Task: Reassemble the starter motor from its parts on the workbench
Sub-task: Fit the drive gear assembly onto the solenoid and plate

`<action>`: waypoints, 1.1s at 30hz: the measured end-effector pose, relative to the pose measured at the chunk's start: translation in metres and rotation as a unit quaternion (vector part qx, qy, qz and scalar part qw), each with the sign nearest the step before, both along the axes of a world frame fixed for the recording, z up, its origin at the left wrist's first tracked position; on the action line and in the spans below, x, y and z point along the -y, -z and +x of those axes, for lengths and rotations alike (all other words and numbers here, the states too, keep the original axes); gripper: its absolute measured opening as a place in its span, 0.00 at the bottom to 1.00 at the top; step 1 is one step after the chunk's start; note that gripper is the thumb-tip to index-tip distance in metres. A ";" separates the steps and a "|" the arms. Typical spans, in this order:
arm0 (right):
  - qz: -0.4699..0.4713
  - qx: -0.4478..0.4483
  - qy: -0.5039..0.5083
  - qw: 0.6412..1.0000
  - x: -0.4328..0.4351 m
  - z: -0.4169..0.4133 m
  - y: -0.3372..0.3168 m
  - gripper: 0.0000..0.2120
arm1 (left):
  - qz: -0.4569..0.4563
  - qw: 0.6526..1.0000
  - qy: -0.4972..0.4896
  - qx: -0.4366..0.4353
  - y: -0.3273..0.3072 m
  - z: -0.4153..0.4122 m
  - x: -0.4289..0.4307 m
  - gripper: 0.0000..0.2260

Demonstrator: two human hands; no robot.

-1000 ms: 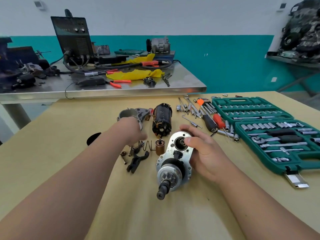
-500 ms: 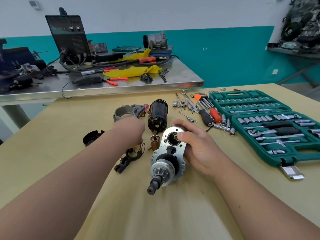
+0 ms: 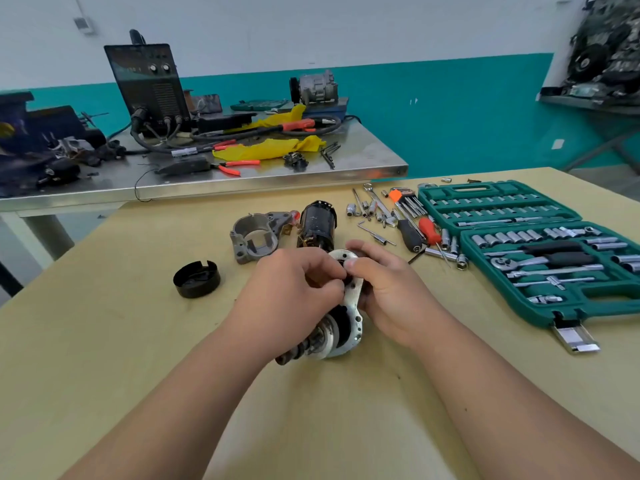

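Bright even light; soft shadows; glare on steel table (image 3: 367,157); wide-angle bending at edges; slight blur.

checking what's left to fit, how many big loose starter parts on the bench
3: grey housing, black motor body just right of it, black cap further left. Smaller ones may be hidden.

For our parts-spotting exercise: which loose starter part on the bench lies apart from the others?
The round black cap, alone on the left. The grey housing and the dark motor body lie side by side farther back.
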State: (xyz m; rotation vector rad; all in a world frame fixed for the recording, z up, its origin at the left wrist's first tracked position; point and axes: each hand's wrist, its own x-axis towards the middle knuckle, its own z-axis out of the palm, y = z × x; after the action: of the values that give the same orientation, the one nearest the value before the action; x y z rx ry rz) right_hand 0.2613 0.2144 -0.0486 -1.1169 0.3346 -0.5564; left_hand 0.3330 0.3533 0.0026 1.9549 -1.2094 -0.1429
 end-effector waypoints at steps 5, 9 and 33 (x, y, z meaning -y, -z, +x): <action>0.002 -0.005 0.012 1.000 -0.002 -0.001 0.000 0.13 | 0.048 0.998 0.005 0.032 -0.002 -0.006 0.007 0.08; 0.017 0.000 0.009 1.000 -0.004 -0.002 -0.001 0.14 | 0.057 0.996 0.010 0.063 -0.003 -0.005 0.010 0.09; 0.045 0.010 -0.006 0.999 -0.002 -0.002 -0.001 0.16 | 0.051 0.997 -0.013 0.065 0.000 -0.001 0.009 0.04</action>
State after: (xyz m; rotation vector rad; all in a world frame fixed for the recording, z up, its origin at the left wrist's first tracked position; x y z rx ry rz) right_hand 0.2591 0.2167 -0.0476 -1.0257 0.3322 -0.5360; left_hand 0.3323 0.3445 0.0029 2.0944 -1.2822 -0.0662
